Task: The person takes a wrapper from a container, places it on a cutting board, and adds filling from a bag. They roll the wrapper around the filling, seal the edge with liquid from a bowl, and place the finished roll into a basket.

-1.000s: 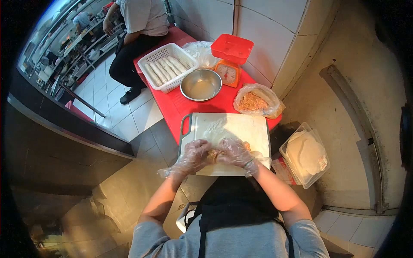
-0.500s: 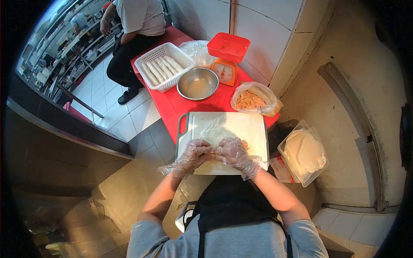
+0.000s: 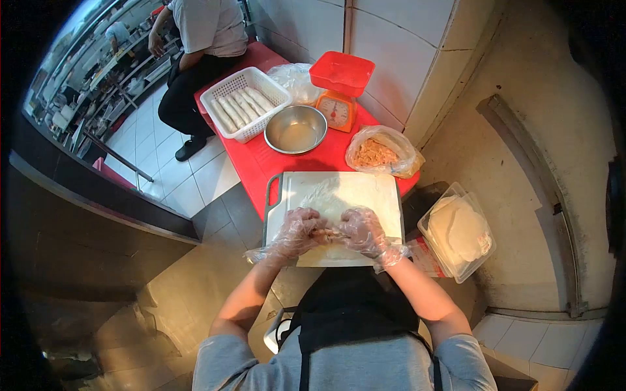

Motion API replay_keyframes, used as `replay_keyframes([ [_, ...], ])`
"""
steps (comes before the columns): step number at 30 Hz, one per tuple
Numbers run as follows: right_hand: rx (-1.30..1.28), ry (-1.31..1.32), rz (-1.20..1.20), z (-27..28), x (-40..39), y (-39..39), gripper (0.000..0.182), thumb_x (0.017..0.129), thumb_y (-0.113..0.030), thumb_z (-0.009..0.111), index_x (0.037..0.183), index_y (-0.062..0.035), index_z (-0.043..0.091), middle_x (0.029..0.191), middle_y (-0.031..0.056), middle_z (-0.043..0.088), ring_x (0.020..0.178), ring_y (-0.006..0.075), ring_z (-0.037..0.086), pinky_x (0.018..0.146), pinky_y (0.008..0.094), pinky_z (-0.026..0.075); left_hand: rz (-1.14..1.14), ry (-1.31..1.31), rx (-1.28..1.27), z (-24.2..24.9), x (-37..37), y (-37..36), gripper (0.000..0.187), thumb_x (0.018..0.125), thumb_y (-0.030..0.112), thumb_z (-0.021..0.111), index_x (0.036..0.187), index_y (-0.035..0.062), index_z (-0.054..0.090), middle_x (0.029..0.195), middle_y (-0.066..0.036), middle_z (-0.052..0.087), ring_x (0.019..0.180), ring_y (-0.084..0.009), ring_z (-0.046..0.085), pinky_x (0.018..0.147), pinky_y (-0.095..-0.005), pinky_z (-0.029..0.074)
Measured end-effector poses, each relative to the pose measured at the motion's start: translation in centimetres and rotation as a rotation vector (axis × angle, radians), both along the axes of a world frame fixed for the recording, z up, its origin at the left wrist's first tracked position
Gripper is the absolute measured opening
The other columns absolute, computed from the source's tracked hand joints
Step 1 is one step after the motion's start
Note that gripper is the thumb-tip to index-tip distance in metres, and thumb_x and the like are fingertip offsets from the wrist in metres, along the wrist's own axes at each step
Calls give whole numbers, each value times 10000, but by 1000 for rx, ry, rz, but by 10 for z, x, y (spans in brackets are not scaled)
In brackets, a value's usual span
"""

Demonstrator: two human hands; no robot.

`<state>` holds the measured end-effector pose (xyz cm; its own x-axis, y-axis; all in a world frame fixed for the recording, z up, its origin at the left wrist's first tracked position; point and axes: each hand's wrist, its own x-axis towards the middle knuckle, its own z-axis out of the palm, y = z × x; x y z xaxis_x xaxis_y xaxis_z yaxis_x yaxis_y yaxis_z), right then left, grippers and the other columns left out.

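My left hand and my right hand, both in clear plastic gloves, are over the near half of a white cutting board. Their fingers are curled inward and pinch the two ends of a short strip of orange-brown filling. A thin, pale, translucent wrapper lies spread on the board just beyond my fingers. My hands partly cover the filling and the wrapper's near side.
On the red table stand a white basket of pale rolls, a steel bowl, an orange scale and a bag of filling. At right is a tub of round wrappers. A seated person is at back left.
My right hand has shifted slightly right, widening the gap between my hands, so more of the filling strip shows between them. The orange bit beside my right hand no longer shows.
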<state>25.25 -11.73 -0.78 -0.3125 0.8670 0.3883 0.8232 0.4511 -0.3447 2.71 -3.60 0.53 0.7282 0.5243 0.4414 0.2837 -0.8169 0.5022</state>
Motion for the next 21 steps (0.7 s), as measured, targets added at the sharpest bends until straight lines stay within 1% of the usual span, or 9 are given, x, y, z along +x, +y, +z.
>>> replay_keyframes([
  [2,-4,22,-84,16,3,-6,242,646,-189,732,878,-122,724,972,66,654,996,280,600,868,444,458,8,65,-2,0,1,-1,345,632,270,878,925,133,758,965,-69,681,865,-302,641,753,-428,491],
  [6,-80,35,-38,-14,11,-5,280,666,-201,773,923,-102,726,1032,78,650,1004,293,600,880,443,456,-55,116,-108,-18,2,9,410,633,291,873,1000,150,757,1069,-53,668,935,-300,633,796,-429,481],
  [8,-122,-37,-38,-22,17,-1,304,681,-222,801,946,-90,731,1042,84,651,1005,297,597,880,446,458,-27,154,-72,-8,1,4,416,629,280,874,1005,146,758,1038,-62,680,939,-305,642,801,-424,491],
  [11,-58,283,94,8,21,-3,273,644,-169,862,814,-60,678,930,96,637,889,307,617,787,423,501,-31,83,-87,14,8,-6,413,630,250,869,1013,144,758,997,-76,698,933,-311,659,811,-428,505],
  [14,-342,506,114,-4,31,-4,343,666,-232,851,930,-77,697,929,106,641,929,320,607,831,455,482,-92,25,-225,-4,12,-4,385,642,221,857,1007,143,759,956,-85,713,918,-318,673,825,-445,515],
  [15,-301,455,75,-4,30,-5,353,660,-225,857,941,-78,701,921,111,637,920,325,608,827,452,484,-122,16,-285,-6,16,-4,373,648,213,852,1003,142,760,941,-87,718,912,-321,678,830,-452,518],
  [17,-221,355,-3,-6,21,-8,376,647,-211,868,962,-80,708,906,120,628,903,335,612,819,446,488,-47,-64,-187,-10,25,-7,335,661,197,840,984,146,765,933,-80,722,897,-319,679,815,-452,518],
  [18,-213,326,-48,2,17,-9,382,627,-158,865,980,-93,733,872,108,619,884,334,608,795,448,491,-7,-103,-141,-10,28,-9,317,668,189,834,975,148,767,929,-77,724,889,-318,679,807,-452,518],
  [21,106,246,-3,-13,15,-5,387,626,-171,860,983,-106,726,872,98,614,876,326,608,784,449,494,-93,-39,-72,-21,27,-3,334,678,132,840,1000,113,753,980,-109,726,875,-324,678,788,-431,520],
])
